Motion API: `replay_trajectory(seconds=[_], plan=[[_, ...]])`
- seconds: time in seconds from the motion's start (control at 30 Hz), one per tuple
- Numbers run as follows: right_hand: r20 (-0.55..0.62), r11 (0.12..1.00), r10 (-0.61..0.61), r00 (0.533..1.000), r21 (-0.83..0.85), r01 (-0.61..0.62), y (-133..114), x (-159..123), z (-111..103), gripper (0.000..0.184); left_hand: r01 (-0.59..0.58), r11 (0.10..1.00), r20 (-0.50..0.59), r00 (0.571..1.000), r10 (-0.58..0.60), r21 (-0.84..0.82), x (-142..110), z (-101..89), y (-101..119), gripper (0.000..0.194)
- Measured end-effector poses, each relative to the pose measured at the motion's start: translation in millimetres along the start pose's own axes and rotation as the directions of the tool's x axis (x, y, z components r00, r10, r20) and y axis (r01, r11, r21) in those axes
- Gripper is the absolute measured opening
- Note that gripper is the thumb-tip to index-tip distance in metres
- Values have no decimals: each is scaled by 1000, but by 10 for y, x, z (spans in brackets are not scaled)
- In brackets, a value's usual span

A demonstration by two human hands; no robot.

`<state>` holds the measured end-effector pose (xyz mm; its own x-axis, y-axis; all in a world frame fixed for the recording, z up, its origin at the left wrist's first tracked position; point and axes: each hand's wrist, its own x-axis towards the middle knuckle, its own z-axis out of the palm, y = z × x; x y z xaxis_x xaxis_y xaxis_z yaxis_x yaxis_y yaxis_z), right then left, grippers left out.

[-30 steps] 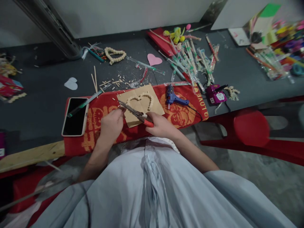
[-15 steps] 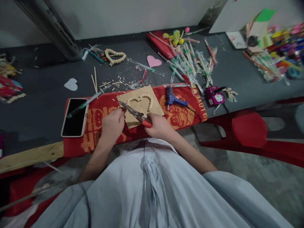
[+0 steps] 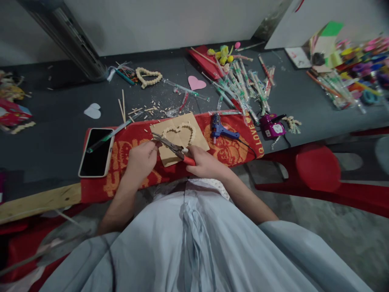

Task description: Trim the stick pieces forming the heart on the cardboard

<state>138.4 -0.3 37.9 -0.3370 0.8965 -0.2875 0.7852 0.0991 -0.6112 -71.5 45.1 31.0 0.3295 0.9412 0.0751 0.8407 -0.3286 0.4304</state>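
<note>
My right hand (image 3: 204, 161) is wrapped around red-handled metal snips (image 3: 170, 145), whose long jaws point left. Close to the jaw tips, my left hand (image 3: 141, 157) has its fingers pinched together; whatever they hold is hidden or too small to make out. Beneath the tool lies a brown card (image 3: 201, 142) bearing a heart outline (image 3: 193, 133) of short pale pieces. A red and orange towel (image 3: 94, 191) is spread under the card. To the right of the card rests a blue glue gun (image 3: 225, 130).
A phone (image 3: 96, 156) lies left, with a wrapped stick across it. Cut stick bits (image 3: 151, 108) are scattered behind the towel. A beaded-looking heart frame (image 3: 149, 78), a pink paper heart (image 3: 196, 83) and several wrapped chopsticks (image 3: 241, 83) sit further back. A red stool (image 3: 317, 166) stands right.
The view has shifted slightly. Both hands and the snips keep nearly the same place over the card, with the left fingers still by the jaw tips.
</note>
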Motion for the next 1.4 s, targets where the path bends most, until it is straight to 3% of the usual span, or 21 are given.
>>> replay_trajectory(seconds=[0.13,0.4,0.7,1.03,1.17,1.4], plan=[[-11,1000,3,1000,-10,-3,-1,0,6,29,9,996,13,1000,-8,-88,16,-26,4,26],[-73,985,159,985,-56,-163,-101,4,51,22,29,998,-12,999,-30,-47,35,24,30,24],[-74,973,185,980,-129,-193,-126,11,25,23,48,996,-16,999,-49,-79,43,53,27,23],[-23,984,136,990,-115,-138,-47,20,-32,23,24,982,19,1000,-21,-190,81,46,-74,27],[-16,990,110,994,-86,-111,-23,34,-16,27,68,967,30,998,-63,-245,103,44,-67,27],[-72,998,-65,995,4,65,84,35,-22,38,181,801,173,980,-99,-570,94,-8,-57,31]])
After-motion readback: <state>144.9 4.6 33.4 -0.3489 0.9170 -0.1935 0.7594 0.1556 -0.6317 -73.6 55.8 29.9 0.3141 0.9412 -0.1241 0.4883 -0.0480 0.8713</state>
